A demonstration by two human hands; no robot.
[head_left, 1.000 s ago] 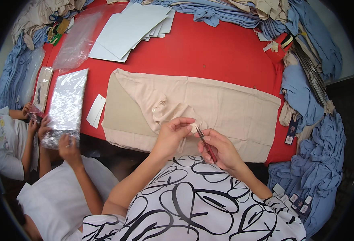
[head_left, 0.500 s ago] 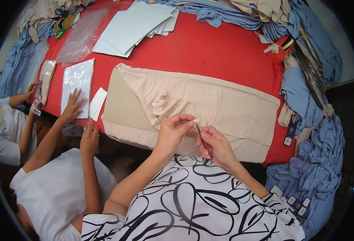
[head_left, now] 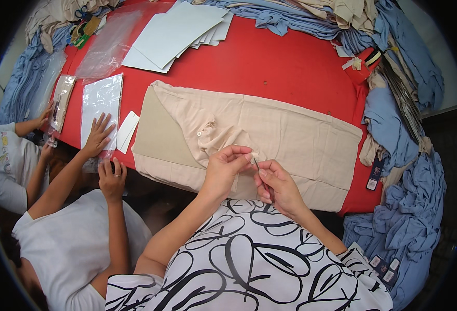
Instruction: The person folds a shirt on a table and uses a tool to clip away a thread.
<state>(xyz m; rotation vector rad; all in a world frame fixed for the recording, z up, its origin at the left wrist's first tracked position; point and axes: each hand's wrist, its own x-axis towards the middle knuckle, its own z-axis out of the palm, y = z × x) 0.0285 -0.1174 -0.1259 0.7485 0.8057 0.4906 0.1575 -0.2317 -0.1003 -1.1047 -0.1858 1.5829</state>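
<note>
A beige garment lies spread over the red table in front of me, its cloth bunched near the middle around a small button. At its left end a flat tan panel shows. My left hand pinches a small piece of the garment's cloth between thumb and fingertips. In my right hand is a pair of small thread snips, blades pointing at the pinched piece, close to my left fingertips. The snips' handles are mostly covered by my fingers.
To the left, a co-worker's hands rest at a clear-bagged white packet beside white tags. A second person handles a narrow bagged item. White sheets lie at the back. Blue garments heap along the right edge.
My hands stay almost in place, the snips turning slightly at the pinched cloth. The co-worker's right hand has moved a little up and left by the packet's lower edge.
</note>
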